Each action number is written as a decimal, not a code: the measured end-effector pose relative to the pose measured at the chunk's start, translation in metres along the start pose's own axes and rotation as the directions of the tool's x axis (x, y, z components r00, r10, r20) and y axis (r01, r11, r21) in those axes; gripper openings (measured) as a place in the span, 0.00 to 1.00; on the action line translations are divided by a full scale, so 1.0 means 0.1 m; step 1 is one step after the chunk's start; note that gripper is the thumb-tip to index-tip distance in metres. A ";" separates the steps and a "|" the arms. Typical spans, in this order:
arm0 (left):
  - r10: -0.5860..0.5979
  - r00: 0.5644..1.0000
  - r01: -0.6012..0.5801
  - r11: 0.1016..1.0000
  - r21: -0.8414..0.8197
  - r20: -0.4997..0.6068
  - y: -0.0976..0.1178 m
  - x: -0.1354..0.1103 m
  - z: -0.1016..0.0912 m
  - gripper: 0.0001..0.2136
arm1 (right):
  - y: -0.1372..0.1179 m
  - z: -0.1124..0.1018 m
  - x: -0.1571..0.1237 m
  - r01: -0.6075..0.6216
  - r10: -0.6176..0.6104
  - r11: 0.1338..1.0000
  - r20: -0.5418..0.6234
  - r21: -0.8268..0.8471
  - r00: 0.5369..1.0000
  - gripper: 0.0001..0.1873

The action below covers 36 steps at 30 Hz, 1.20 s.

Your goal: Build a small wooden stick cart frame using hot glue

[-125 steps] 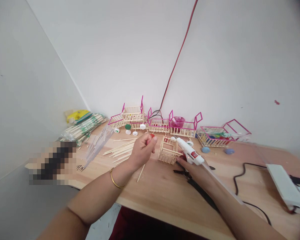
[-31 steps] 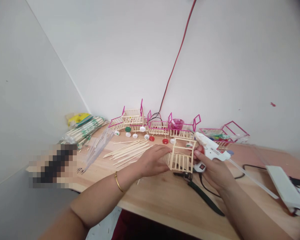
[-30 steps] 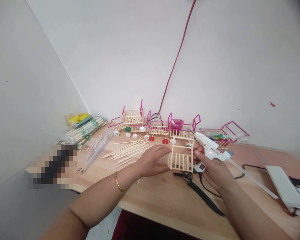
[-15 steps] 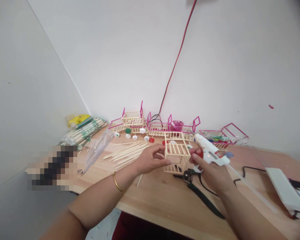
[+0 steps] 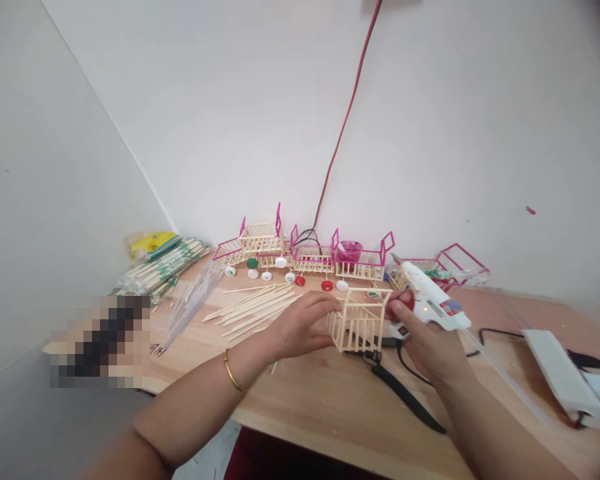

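My left hand [image 5: 300,325] grips the left side of a small cage built from pale wooden sticks [image 5: 359,321], which stands on the wooden table [image 5: 330,400]. My right hand [image 5: 423,333] is closed round a white hot glue gun [image 5: 433,298], its nozzle pointing up and left beside the cage's right edge. A red bottle cap [image 5: 406,299] is pinched under that hand's fingers against the cage. A clear glue stick sticks out of the gun's back toward the lower right.
Black pliers [image 5: 400,387] lie under the cage. Loose sticks [image 5: 253,305] lie to the left, with bottle caps [image 5: 300,280] behind. Pink-framed stick cages [image 5: 310,250] line the wall. A packet of sticks [image 5: 165,267] sits far left. A white power strip [image 5: 555,377] lies right.
The stick cage has been turned and set down lower on the table between my hands. The glue gun stays at its right side, and the view has shifted slightly.
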<state>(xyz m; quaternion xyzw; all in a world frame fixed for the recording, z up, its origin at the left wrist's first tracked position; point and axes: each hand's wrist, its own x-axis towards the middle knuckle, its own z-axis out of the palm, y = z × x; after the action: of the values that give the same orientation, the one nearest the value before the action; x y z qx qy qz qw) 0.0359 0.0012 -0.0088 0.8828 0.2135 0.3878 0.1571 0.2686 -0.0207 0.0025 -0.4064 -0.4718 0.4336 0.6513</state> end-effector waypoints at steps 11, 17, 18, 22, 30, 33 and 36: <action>0.023 1.000 -0.023 1.000 -0.006 -0.002 0.02 0.02 0.01 0.20 | 0.02 -0.05 -0.02 -0.037 0.042 0.997 0.060 -0.074 0.997 0.13; 0.024 1.000 -0.024 1.000 0.013 0.012 -0.02 0.00 0.02 0.21 | 0.01 -0.05 -0.04 -0.022 0.035 0.982 0.066 -0.188 0.997 0.13; 0.018 1.000 -0.018 1.000 0.020 0.020 -0.02 0.00 0.02 0.22 | 0.01 -0.06 -0.04 -0.022 0.038 0.980 0.075 -0.200 0.996 0.13; -0.012 0.999 0.009 0.999 0.045 0.052 -0.01 -0.01 0.02 0.22 | 0.06 -0.09 -0.03 -0.003 0.026 0.971 0.092 -0.237 0.995 0.14; -0.047 0.995 0.045 0.999 0.019 0.088 0.03 0.01 0.02 0.22 | 0.07 -0.09 -0.04 0.027 0.010 0.956 0.122 -0.292 0.992 0.12; -0.046 0.996 0.049 0.998 -0.031 0.080 0.05 0.02 0.02 0.21 | 0.08 -0.09 -0.03 0.030 0.005 0.958 0.122 -0.285 0.993 0.12; -0.063 0.994 0.068 0.996 -0.054 0.093 0.06 0.03 0.02 0.21 | 0.11 -0.09 -0.03 0.025 0.013 0.957 0.128 -0.289 0.992 0.12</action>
<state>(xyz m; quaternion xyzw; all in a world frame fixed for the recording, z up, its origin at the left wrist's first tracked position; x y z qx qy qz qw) 0.0408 -0.0028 -0.0057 0.8872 0.2236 0.3478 0.2046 0.2746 -0.0213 -0.0102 -0.4671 -0.5725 0.3833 0.5542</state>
